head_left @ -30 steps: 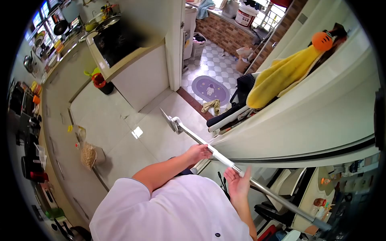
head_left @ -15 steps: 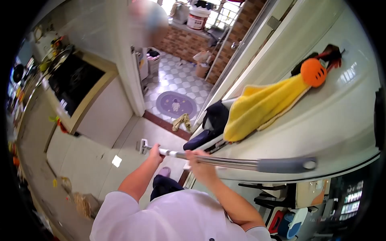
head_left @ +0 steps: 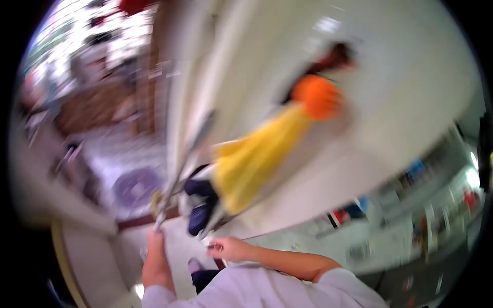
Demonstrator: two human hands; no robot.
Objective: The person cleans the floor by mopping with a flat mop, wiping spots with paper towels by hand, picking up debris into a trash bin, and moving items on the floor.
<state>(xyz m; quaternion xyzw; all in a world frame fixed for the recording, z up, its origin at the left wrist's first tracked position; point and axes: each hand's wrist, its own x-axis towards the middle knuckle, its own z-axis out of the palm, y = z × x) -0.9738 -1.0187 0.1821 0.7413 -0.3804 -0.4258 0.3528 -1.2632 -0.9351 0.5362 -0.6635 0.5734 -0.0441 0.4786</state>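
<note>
Lower left, the left hand [head_left: 155, 238] is wrapped around a blurred pole [head_left: 191, 150] slanting up left of centre; the right hand [head_left: 228, 249], lower centre, is curled — on what, I cannot tell. A firm, steady grip should hold the pole clear of the yellow towel [head_left: 257, 159] mid-frame — no writing is legible.

One head camera looks forward and down, close above the shirt [head_left: 262, 288], with left hand [head_left: 155, 237] and right hand [head_left: 232, 249] farther out.
</note>
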